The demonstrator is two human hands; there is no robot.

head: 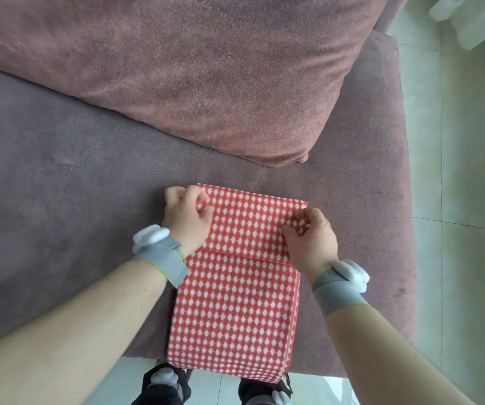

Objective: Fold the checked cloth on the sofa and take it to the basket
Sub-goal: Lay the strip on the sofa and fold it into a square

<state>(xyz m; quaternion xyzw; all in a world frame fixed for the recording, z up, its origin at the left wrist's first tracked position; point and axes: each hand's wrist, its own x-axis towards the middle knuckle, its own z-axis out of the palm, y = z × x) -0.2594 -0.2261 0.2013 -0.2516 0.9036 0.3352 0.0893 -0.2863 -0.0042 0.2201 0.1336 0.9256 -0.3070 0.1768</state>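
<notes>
The red-and-white checked cloth (235,302) lies as a long folded strip on the purple sofa seat (60,200), its near end hanging over the seat's front edge. The far part is folded back over itself, with a fold edge across the strip near my wrists. My left hand (187,219) pinches the far left corner of that folded part. My right hand (311,238) pinches its right edge. Both wrists wear grey bands. No basket is in view.
A large pink back cushion (206,77) lies behind the cloth on the seat. Pale tiled floor (454,229) runs along the sofa's right side and below the front edge. My dark shoes (165,387) show under the cloth. A white object (475,16) sits at top right.
</notes>
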